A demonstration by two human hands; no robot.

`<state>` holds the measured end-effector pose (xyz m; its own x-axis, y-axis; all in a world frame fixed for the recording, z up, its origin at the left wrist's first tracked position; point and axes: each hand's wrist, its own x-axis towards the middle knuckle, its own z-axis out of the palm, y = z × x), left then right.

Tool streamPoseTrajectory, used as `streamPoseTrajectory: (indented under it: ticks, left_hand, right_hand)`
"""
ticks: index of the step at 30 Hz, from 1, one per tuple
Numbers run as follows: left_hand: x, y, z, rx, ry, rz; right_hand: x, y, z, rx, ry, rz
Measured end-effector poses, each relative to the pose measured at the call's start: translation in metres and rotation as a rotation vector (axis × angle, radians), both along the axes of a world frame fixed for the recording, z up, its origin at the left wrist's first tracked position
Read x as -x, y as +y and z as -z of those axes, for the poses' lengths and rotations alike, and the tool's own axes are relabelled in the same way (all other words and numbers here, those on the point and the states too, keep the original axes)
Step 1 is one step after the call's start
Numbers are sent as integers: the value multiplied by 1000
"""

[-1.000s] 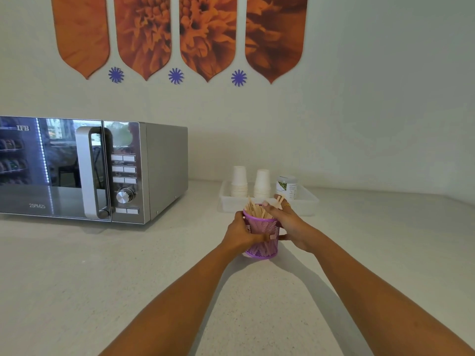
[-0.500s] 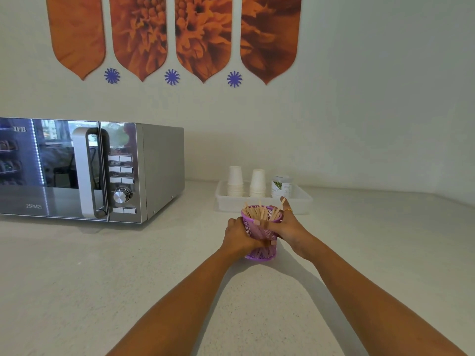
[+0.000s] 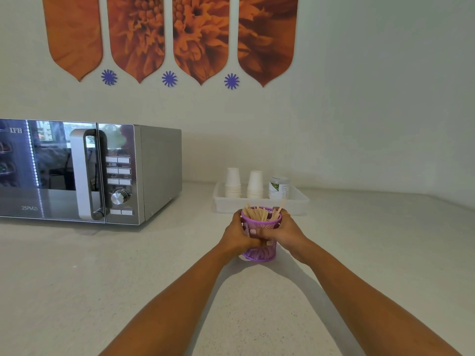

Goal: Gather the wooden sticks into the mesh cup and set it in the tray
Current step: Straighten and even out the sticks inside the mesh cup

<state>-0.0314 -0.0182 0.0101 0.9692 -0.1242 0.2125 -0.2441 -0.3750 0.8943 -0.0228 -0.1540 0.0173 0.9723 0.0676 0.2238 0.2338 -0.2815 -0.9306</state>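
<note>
Item: purple round wire-mesh cup (image 3: 260, 249). Position: upright, near the middle of the pale speckled bench (image 3: 128, 278), its base at or just above the surface; contact cannot be told for certain. Just in front of the tray, apart from it.

Contents: bundle of thin flat pale wooden sticks (image 3: 258, 214), standing in the cup and fanning above the rim; one stick leans out to the right. No loose sticks show on the bench.

Left hand (image 3: 237, 233): curled closed around the cup's left wall, thumb across the front mesh.

Right hand (image 3: 286, 231): curled closed around the cup's right wall, fingers meeting those of the left at the front; a ring shows on one finger.

Destination: shallow translucent white plastic tray (image 3: 298, 201), against the back wall. Holds two stacks of white paper cups (image 3: 243, 183) and a small clear jar with a green label (image 3: 278, 187) along its back; the front strip looks free.

Surroundings: silver microwave oven with mirrored door (image 3: 90, 173) well to the left; orange flower panels (image 3: 169, 34) on the wall.

Status: gathering judged complete, as every visible stick is in the cup. Outstanding: lift the cup, carry it forward over the tray's near wall, set it down in the free front strip. Cup not yet in tray.
</note>
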Motion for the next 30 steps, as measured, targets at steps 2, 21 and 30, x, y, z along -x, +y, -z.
streamPoseTrajectory:
  ticks: [2,21,30]
  left_hand:
    - [-1,1,1,2,5,6]
    - [-6,2,-2,3,-13,1]
    - [-8,0,-1,-26,-12,-21]
  right_hand:
    - [0,1,0,16,-21,22]
    - [-1,7,-2,-4,-10,93]
    - [4,3,-21,140,52,0]
